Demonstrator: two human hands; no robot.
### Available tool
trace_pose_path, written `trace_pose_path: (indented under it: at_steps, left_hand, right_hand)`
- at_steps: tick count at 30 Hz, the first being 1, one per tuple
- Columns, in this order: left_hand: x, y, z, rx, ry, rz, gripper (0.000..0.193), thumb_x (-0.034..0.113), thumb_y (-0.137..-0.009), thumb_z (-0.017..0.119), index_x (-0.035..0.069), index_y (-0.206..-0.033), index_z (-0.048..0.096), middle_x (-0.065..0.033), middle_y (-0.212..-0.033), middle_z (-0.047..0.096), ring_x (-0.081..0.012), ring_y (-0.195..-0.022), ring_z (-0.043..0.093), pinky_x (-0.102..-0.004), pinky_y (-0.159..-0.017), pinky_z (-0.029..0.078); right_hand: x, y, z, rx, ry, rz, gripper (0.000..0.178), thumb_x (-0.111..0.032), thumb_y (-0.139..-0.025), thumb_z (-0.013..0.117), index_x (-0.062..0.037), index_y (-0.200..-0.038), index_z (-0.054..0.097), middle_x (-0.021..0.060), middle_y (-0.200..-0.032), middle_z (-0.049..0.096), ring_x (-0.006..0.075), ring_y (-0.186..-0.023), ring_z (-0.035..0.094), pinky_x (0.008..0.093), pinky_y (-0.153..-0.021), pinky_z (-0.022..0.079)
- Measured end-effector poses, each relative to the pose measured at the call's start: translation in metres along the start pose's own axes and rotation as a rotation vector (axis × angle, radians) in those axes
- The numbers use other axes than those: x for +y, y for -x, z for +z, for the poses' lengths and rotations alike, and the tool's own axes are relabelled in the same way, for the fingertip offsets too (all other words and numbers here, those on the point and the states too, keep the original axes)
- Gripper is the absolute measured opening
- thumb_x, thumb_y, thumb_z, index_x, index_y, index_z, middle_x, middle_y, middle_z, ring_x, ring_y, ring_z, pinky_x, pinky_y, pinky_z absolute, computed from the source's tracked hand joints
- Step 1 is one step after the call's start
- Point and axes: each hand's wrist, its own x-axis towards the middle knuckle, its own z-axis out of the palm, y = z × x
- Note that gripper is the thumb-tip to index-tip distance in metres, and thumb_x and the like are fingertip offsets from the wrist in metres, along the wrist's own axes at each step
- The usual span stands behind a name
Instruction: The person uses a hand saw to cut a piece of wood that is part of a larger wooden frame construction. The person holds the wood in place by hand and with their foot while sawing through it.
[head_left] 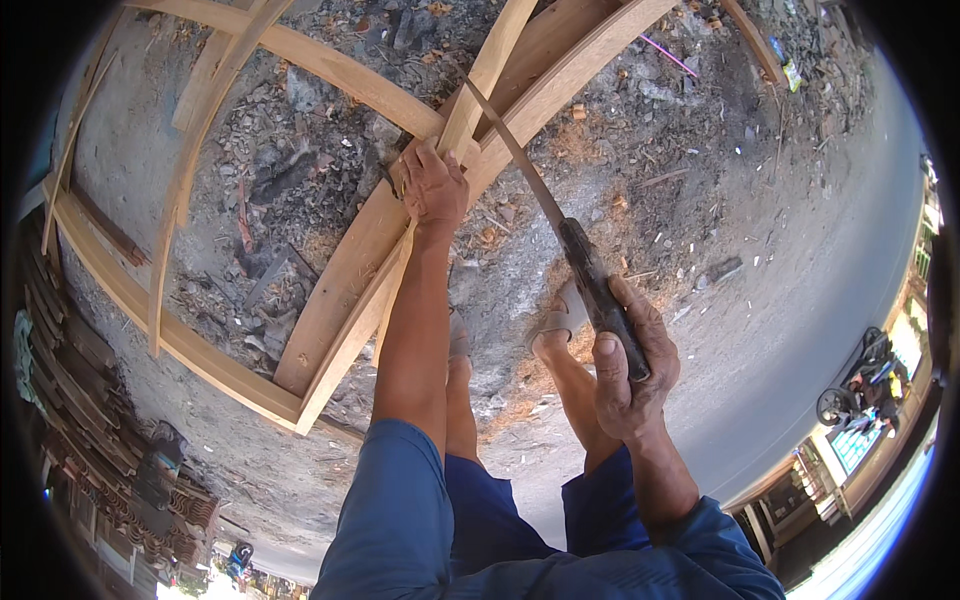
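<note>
My right hand point(635, 360) is closed round the black handle of a handsaw point(540, 188). Its narrow blade slants up and to the left, and its far end meets a pale wooden batten point(487, 80). I cannot tell whether the teeth are in the wood. My left hand point(436, 187) grips that batten just below the blade, where it lies across a thicker timber beam point(345, 285). The fingers curl over the batten's edge and are partly hidden. The beam belongs to a wooden frame on the ground, with a crosspiece point(350, 83) meeting it near my left hand.
Another frame rail point(200, 355) and a long thin strip point(190, 170) extend on the left. Stacked planks point(75, 370) lie beyond them. Rubble, wood chips and sawdust point(590, 140) cover the ground around my sandalled feet point(565, 310). A paved road point(830, 260) runs along the right, with a parked motorcycle point(865, 385) beside it.
</note>
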Motion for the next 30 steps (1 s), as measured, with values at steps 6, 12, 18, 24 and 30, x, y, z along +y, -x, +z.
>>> trace_pose_path:
  at_steps: [6, 12, 18, 24, 30]
  left_hand:
    - [0.014, 0.001, -0.007, 0.018, -0.052, -0.009, 0.027, 0.013, -0.095, 0.064, 0.010, -0.121, 0.058, -0.0209, -0.115, 0.058, -0.0413, -0.107, 0.053, -0.0530, -0.092, 0.043]
    - [0.007, -0.022, 0.012, 0.081, -0.022, -0.086, 0.032, 0.014, -0.095, 0.060, 0.020, -0.126, 0.062, -0.0125, -0.112, 0.060, -0.0369, -0.108, 0.055, -0.0516, -0.093, 0.043]
    - [0.024, -0.025, 0.015, 0.077, -0.080, -0.055, 0.039, 0.016, -0.096, 0.061, 0.032, -0.131, 0.065, -0.0061, -0.110, 0.060, -0.0335, -0.108, 0.056, -0.0504, -0.092, 0.045]
    - [0.018, -0.026, 0.014, 0.047, -0.066, -0.078, 0.042, 0.013, -0.092, 0.063, 0.033, -0.129, 0.067, -0.0063, -0.108, 0.057, -0.0328, -0.107, 0.054, -0.0500, -0.096, 0.043]
    - [0.019, -0.029, 0.015, 0.065, -0.054, -0.070, 0.043, 0.011, -0.090, 0.065, 0.032, -0.127, 0.069, -0.0079, -0.108, 0.056, -0.0336, -0.105, 0.053, -0.0486, -0.097, 0.042]
  right_hand:
    - [0.012, 0.004, -0.002, -0.002, 0.059, -0.058, 0.050, -0.021, -0.100, 0.064, 0.0114, -0.137, 0.055, 0.0193, -0.102, 0.074, 0.0177, -0.082, 0.071, 0.0291, -0.073, 0.055]
    - [0.017, 0.020, -0.002, -0.049, 0.023, 0.005, 0.050, -0.024, -0.101, 0.063, 0.0128, -0.134, 0.057, 0.0235, -0.117, 0.070, 0.0250, -0.101, 0.071, 0.0332, -0.084, 0.057]
    - [0.027, 0.022, -0.008, -0.016, 0.001, -0.004, 0.051, -0.025, -0.100, 0.064, 0.0130, -0.133, 0.058, 0.0253, -0.120, 0.068, 0.0282, -0.105, 0.071, 0.0346, -0.086, 0.058]
    - [0.019, 0.024, -0.012, -0.072, 0.081, 0.019, 0.049, -0.024, -0.099, 0.064, 0.0128, -0.132, 0.059, 0.0252, -0.117, 0.070, 0.0271, -0.099, 0.072, 0.0357, -0.081, 0.058]
    - [0.013, 0.015, 0.001, -0.057, 0.112, -0.062, 0.045, -0.018, -0.097, 0.064, 0.0135, -0.129, 0.061, 0.0274, -0.109, 0.072, 0.0282, -0.087, 0.075, 0.0347, -0.076, 0.058]
